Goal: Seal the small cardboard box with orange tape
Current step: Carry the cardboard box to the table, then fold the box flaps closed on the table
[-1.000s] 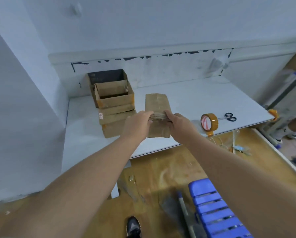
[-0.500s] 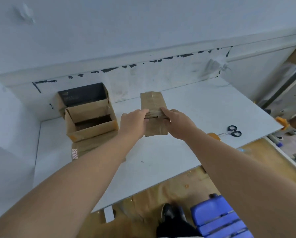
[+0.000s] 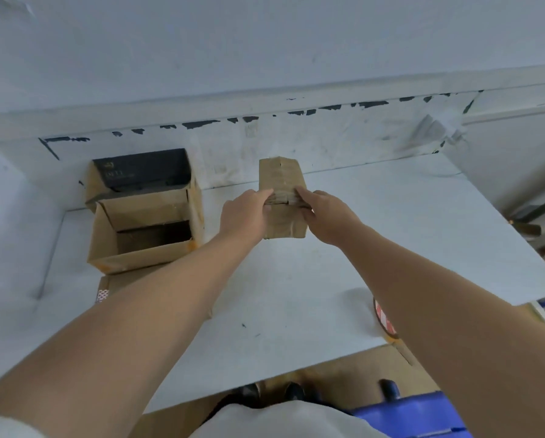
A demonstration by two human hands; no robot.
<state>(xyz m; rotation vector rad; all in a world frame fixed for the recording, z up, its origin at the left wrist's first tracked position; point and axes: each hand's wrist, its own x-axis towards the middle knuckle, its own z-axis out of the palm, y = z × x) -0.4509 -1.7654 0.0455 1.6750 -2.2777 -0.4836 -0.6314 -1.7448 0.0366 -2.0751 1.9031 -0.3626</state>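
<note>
A small cardboard box [image 3: 282, 197] is held out over the far middle of the white table [image 3: 296, 295], close to the back wall, its long side running away from the person. The left hand [image 3: 244, 216] grips the box from its left, fingers curled over the top edge at about mid-length, and the right hand [image 3: 329, 213] grips it from the right in the same way, so the fingertips of both hands nearly meet across a worn, ragged band on the box's upper face. Whether the box rests on the table or hangs just above it cannot be told. To the left, against the wall, stands an open cardboard box [image 3: 144, 235] with its flaps up and orange tape at its corners; just behind it is another carton with a black box [image 3: 143, 169] set in it. A flat piece of cardboard [image 3: 106, 287] lies in front of the open box, partly hidden by the left forearm. Near the table's front right edge, a roll of orange tape [image 3: 383, 317] shows beside the right forearm, mostly covered by it. A blue stool [image 3: 422, 415] sits on the floor below.
</note>
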